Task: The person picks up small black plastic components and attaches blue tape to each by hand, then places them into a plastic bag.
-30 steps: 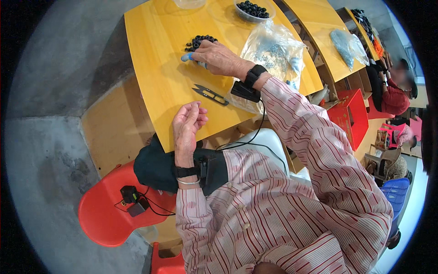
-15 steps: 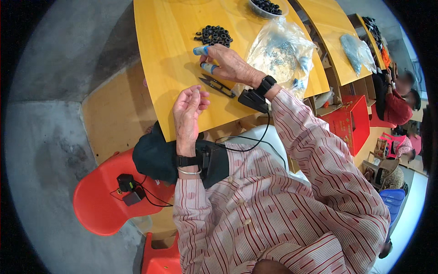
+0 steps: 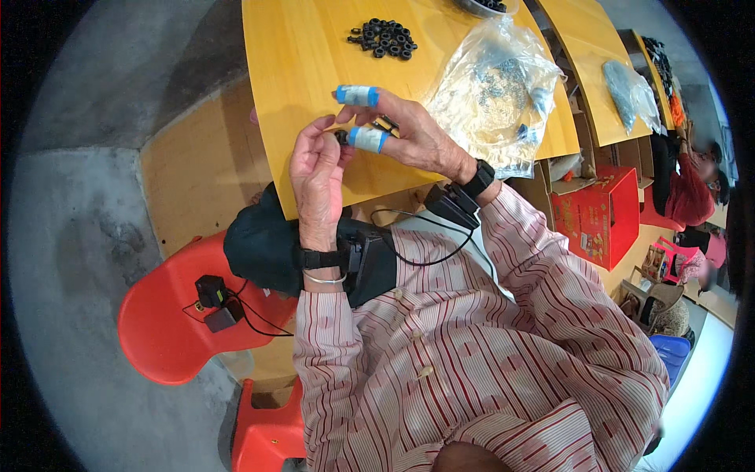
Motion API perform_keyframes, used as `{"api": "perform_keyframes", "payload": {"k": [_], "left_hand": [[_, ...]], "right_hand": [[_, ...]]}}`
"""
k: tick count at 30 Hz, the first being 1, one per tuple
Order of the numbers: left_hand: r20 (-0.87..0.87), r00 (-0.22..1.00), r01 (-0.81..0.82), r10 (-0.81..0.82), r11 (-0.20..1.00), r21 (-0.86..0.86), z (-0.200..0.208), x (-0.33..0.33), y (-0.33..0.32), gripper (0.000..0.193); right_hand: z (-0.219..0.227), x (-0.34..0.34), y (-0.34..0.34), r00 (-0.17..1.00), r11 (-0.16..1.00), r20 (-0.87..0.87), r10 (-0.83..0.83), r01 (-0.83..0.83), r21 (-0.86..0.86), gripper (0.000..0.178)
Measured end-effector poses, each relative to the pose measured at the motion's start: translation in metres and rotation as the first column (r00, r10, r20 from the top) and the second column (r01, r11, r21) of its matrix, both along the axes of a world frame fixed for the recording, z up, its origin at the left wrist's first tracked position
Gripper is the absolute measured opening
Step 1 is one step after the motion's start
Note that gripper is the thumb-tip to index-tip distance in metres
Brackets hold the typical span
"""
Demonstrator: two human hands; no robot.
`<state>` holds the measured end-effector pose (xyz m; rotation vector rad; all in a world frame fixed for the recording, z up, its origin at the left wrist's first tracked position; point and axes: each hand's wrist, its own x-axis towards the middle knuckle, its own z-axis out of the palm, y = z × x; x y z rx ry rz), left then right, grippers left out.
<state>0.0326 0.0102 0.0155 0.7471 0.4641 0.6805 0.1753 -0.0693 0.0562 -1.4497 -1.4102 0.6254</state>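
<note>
My left hand point(image 3: 318, 169) and my right hand point(image 3: 410, 135) meet above the near edge of the yellow table point(image 3: 295, 71). Together their fingertips pinch a small black ring point(image 3: 342, 137). Two fingers of my right hand wear blue and white tape. Black snips point(image 3: 385, 123) lie on the table, mostly hidden under my right hand. A loose pile of black rings point(image 3: 383, 38) sits farther back on the table. Each wrist carries a black strap with a wired device.
A clear plastic bag of small parts point(image 3: 495, 86) lies right of my hands. A red chair point(image 3: 157, 330) with a small black wired device point(image 3: 212, 295) stands at my left. At the right are a red box point(image 3: 602, 216) and another seated person point(image 3: 692, 181).
My right hand has come back from the pile of black rings to my left hand. My left hand has risen to the table edge and closed on the small ring.
</note>
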Motion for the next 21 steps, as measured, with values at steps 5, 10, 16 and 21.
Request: {"api": "perform_keyframes", "payload": {"k": [5, 10, 16, 21], "left_hand": [[0.074, 0.996, 0.06, -0.058, 0.998, -0.02, -0.004, -0.008, 0.004, 0.03], [0.079, 0.997, 0.027, -0.027, 1.0, -0.006, -0.003, -0.005, 0.003, 0.028], [0.135, 0.989, 0.064, -0.066, 0.998, 0.018, -0.007, -0.006, 0.004, 0.027], [0.11, 0.99, 0.078, -0.084, 0.995, 0.057, -0.007, -0.006, 0.003, 0.027]], "right_hand": [[-0.008, -0.007, -0.019, 0.968, 0.987, -0.202, -0.149, 0.134, -0.088, 0.04], [-0.012, -0.014, -0.033, 0.963, 0.96, -0.084, -0.255, 0.242, -0.141, 0.027], [-0.017, -0.018, -0.036, 0.969, 0.968, 0.048, -0.242, 0.244, -0.052, 0.023], [-0.016, -0.019, -0.037, 0.966, 0.967, 0.047, -0.253, 0.254, -0.017, 0.024]]}}
